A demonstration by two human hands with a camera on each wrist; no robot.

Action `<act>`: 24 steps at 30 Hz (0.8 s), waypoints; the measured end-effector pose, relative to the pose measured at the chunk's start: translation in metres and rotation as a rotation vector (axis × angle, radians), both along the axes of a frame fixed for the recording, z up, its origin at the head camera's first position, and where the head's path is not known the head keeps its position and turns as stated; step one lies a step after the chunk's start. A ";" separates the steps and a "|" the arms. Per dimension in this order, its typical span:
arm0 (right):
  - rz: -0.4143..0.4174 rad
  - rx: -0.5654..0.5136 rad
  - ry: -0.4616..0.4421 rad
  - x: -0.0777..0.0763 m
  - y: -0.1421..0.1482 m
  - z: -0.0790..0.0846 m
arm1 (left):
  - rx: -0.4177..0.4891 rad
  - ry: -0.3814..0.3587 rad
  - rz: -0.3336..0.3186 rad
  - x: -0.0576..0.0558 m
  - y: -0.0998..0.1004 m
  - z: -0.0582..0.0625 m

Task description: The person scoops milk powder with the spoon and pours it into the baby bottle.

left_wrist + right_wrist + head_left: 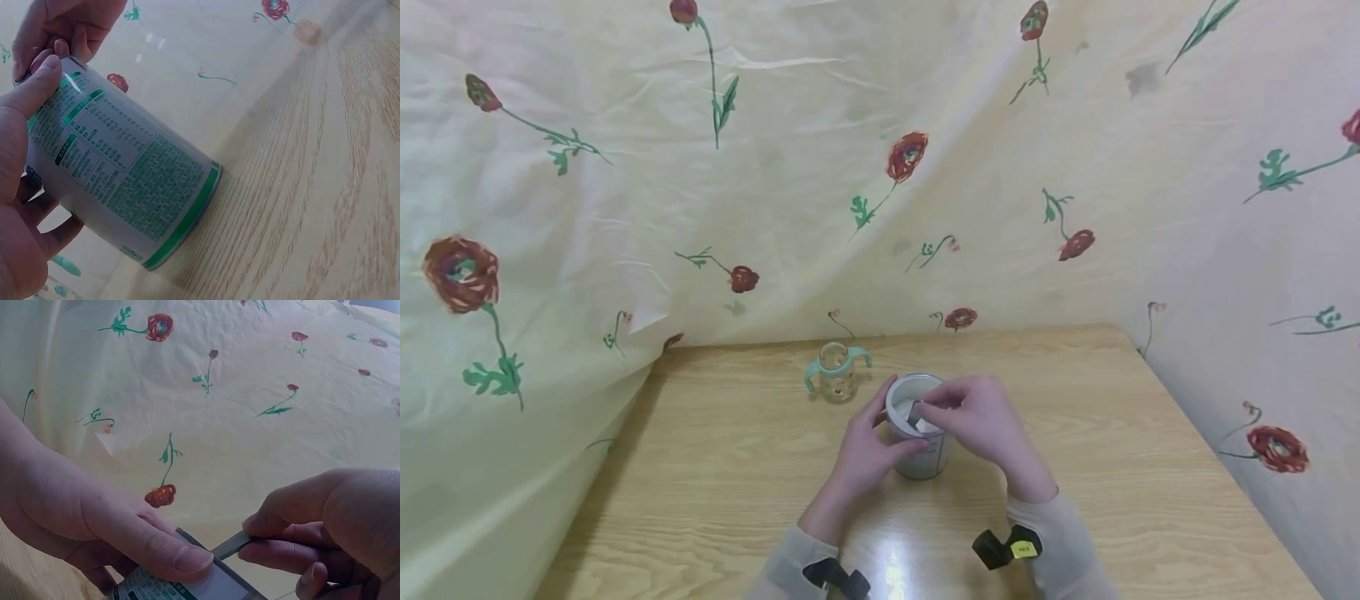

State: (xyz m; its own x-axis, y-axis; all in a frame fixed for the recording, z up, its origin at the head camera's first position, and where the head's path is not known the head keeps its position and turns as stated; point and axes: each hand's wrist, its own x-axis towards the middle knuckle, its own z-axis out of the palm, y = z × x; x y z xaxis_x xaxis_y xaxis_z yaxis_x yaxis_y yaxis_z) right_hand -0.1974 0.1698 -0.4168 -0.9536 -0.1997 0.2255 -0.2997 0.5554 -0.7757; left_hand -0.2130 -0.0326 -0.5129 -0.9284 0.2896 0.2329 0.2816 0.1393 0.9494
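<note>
An open can point(919, 461) stands upright on the table, pale inside, with a whitish patch low in its mouth; what that is cannot be told. Its side is white with green print and a green band round the bottom. A grey handle point(915, 414) dips over the mouth, its lower end out of sight in the can. Far and left of the can, just apart from it, stands a small clear bottle point(837, 383) with two mint-green side handles; whether it holds any liquid is unclear. The left hand point(868, 450) grips the can from the left near its top, thumb on the near side by the rim, fingers curled round the far side. The right hand point(976, 418) reaches in from the right and pinches the grey handle between thumb and fingers, right above the opening. The wooden table point(737, 475) has a pale grain, and a cream cloth point(805, 167) printed with red flowers hangs beyond it and at both sides.
</note>
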 end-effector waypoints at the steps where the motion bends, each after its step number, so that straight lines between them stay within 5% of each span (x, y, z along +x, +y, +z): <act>1: -0.001 -0.014 -0.018 -0.001 0.001 -0.001 | -0.001 -0.001 0.000 0.000 0.000 0.000; 14: 0.009 -0.082 -0.137 -0.013 0.015 -0.005 | -0.003 -0.005 0.002 0.001 0.000 0.004; 24: 0.001 0.036 -0.014 -0.003 0.017 -0.003 | -0.014 -0.009 0.002 0.000 0.000 0.001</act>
